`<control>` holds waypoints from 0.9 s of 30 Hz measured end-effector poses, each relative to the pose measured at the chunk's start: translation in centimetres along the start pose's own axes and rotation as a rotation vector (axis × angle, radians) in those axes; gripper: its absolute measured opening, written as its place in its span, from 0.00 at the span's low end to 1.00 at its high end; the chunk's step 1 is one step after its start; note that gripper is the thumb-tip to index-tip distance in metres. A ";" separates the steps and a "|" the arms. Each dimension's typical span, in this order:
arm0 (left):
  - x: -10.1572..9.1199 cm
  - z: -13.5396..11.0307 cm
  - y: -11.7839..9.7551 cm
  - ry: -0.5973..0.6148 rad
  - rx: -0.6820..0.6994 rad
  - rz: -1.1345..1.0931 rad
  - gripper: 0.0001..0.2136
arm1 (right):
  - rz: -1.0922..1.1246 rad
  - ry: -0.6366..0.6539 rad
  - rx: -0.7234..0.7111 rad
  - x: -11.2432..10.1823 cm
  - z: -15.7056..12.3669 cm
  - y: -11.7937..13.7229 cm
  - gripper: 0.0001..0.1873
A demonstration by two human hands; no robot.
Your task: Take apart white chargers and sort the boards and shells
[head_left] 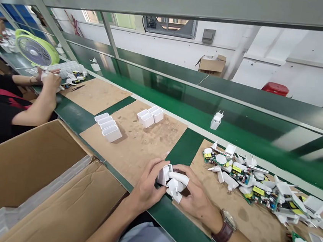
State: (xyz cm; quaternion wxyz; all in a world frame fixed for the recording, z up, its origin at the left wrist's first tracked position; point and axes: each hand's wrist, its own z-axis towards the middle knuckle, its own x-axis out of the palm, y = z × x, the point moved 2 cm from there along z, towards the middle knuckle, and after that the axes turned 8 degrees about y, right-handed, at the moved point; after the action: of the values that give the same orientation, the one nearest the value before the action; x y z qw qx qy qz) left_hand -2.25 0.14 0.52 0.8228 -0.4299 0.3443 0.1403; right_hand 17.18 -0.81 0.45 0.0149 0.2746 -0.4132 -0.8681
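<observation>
In front of me, at the table's near edge, my left hand (147, 187) is closed around a white plastic charger housing (164, 175), its open end facing right. My right hand (199, 198), with white covers on thumb and forefinger, grips a white two-pin plug piece (174, 186) against that opening. How far the two parts are joined is hidden by my fingers. Beyond my left hand, white housings stand open end up on a brown board in one row (109, 129) and one cluster (150, 116).
To the right lies a pile of circuit boards with plug parts (248, 176). A finished-looking charger (216, 120) stands on the green conveyor belt (180, 107). An open carton (56, 187) sits at left. Further left, a co-worker's hands (50, 80) work near a green fan (36, 49).
</observation>
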 end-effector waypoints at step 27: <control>-2.9 -0.5 1.7 0.010 -0.158 0.001 0.20 | 0.255 -0.490 0.323 -1.2 -1.2 -3.0 0.08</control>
State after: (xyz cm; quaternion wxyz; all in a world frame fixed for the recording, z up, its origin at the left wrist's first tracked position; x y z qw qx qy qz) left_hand -5.46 0.94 1.27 0.7845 -0.4940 0.3365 0.1655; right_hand 19.32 0.61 -1.75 -0.0200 0.0020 -0.5681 -0.8227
